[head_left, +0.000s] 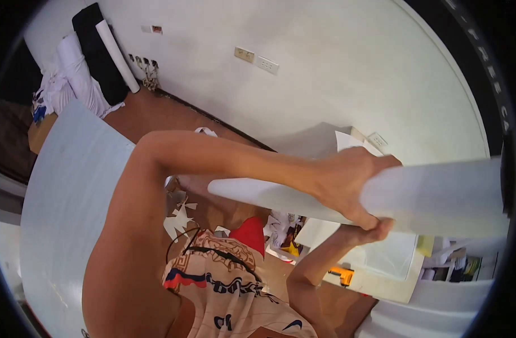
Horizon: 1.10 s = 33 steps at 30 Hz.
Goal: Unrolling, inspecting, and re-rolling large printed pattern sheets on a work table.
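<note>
A long, pale white roll of sheet material (438,194) spans the right half of the head view, at about chest height. My left arm reaches across from the lower left, and my left hand (348,181) is wrapped over the roll near its middle. Just below, my right hand (366,232) is closed against the roll's lower edge, its fingertips close to my left fingers. The roll's narrower end (230,187) passes under my left forearm. The far right end runs to the dark rim of the picture.
A large pale blue panel (72,197) lies at the left. Black (100,62) and white rolls (117,56) lean on the wall, near sockets (244,54). White scraps (179,221) litter the brown floor. A white table (401,288), orange gun-shaped tool (342,275) and filled shelf (458,266) stand lower right.
</note>
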Each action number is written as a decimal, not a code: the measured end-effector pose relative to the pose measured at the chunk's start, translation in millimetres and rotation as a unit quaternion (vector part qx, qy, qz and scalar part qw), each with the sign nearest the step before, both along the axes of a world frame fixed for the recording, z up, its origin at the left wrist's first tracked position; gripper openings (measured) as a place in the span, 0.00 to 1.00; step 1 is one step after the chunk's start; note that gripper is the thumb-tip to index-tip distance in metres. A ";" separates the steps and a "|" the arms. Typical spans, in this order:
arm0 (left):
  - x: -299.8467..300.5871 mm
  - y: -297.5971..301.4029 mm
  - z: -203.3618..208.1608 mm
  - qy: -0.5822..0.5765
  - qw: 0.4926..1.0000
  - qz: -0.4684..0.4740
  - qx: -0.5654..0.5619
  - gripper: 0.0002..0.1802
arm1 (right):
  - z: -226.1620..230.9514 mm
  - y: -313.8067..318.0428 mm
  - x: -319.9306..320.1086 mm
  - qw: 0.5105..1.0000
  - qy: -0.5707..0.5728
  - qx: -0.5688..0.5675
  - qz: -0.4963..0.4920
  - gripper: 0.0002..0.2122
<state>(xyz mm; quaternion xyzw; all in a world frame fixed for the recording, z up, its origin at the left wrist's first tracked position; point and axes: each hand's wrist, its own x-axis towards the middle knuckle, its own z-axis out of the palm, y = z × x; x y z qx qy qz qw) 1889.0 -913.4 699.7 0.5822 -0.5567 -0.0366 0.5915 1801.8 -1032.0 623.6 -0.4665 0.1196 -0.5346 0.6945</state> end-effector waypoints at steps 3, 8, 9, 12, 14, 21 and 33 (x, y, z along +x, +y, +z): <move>73.3 -41.5 -30.0 -0.019 0.998 -0.037 -0.047 0.44 | -26.0 -36.7 69.8 0.999 -0.010 -0.009 -0.049 0.32; 178.0 -83.8 -71.2 0.012 0.996 -0.081 -0.033 0.41 | -66.1 -73.2 164.6 0.984 0.022 0.015 -0.175 0.32; 198.7 -92.6 -80.3 0.011 0.995 -0.094 -0.025 0.40 | -77.9 -83.3 177.8 0.985 0.009 -0.085 -0.148 0.36; 259.9 -126.7 -111.8 0.028 0.985 -0.131 -0.105 0.41 | -116.5 -110.2 236.6 0.985 0.030 -0.087 -0.149 0.36; 277.9 -152.4 -139.1 0.032 0.984 -0.133 -0.116 0.42 | -143.6 -137.5 240.2 0.984 0.057 -0.087 -0.145 0.36; 380.3 -216.9 -244.1 0.012 0.978 -0.174 -0.112 0.46 | -264.8 -187.1 311.8 0.980 0.087 -0.080 -0.160 0.36; 461.2 -285.5 -373.7 0.021 0.963 -0.202 -0.176 0.50 | -412.2 -266.4 348.3 0.977 0.149 -0.083 -0.130 0.35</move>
